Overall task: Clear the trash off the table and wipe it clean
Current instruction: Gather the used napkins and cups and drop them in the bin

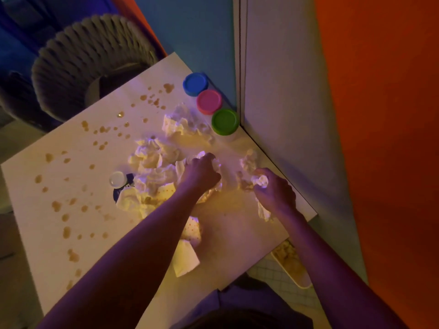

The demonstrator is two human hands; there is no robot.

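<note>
White crumpled tissues (152, 160) lying all over the middle of the table (35, 245), bunched in a messy heap toward the far right side. Left hand (202, 174) closing down on one wad (215, 162) near the centre, fingers curled tight around the paper, knuckles up. Right hand (275, 191) gripping another wad (260, 180) just beside the right edge, fingers wrapped round it, with a tail of paper (263, 211) hanging out below the palm. Another crumpled lump (184, 125) sitting further back, close to the green-lidded tub (225, 121). Flat folded napkin (186, 258) peeking out from under the left forearm, nearer the front edge, with a dotted piece (193, 230) just above it.

Brownish drips and splatters (66, 231) covering the whole left half of the tabletop, from the far edge right down to the near corner, looking wet-ish but hard to say for sure. Small white-capped bottle (118, 179) lying beside the tissue heap on the left, something dark blue under it.

Three round tubs lined up along the far right edge, touching or nearly so: blue lid (195, 83), pink lid (209, 101), then the green one. Woven basket (95, 65) standing off the table's far left corner. Pale bin (292, 264) down on the floor below the right edge, holding something crumpled. Orange wall (384, 138) on the right.
</note>
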